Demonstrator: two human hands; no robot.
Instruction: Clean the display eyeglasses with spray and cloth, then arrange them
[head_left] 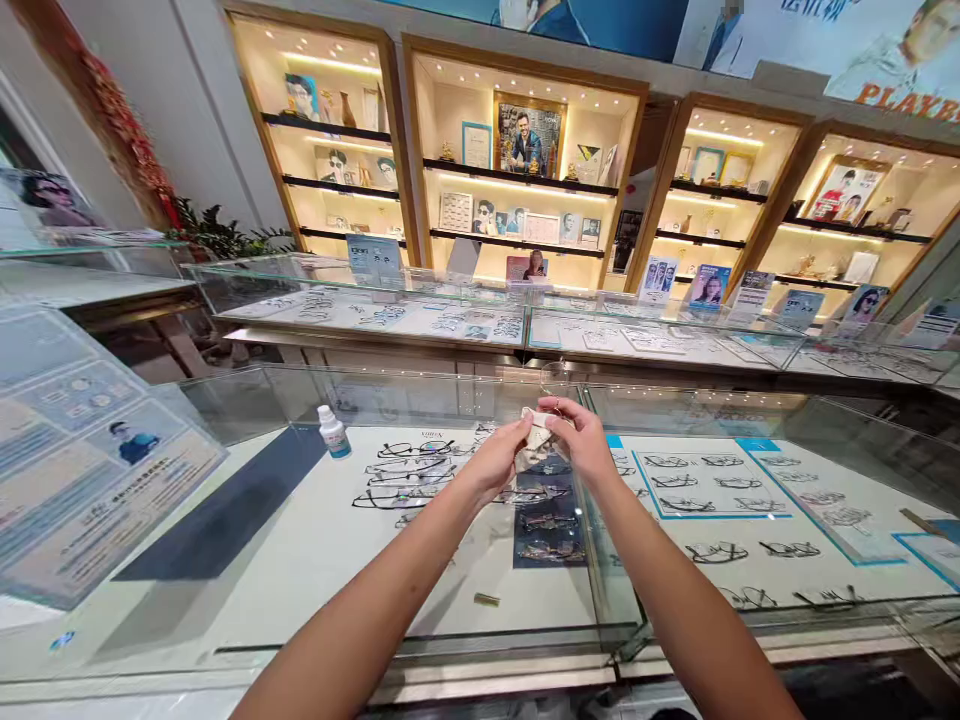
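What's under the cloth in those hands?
Below the cloth, glasses lie on a dark panel inside the glass case. Whatever sits directly behind the cloth, left hand and right hand is hidden.

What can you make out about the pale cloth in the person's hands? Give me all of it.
The pale cloth is a small, cream-to-whitish piece that looks soft and thin. It is bunched rather than spread flat, its lower part more mottled, perhaps from folds or shadow. The left hand and right hand pinch it between them, fingers covering parts of both sides. It is held up above the glass display case. Whether it wraps anything is too unclear to tell.
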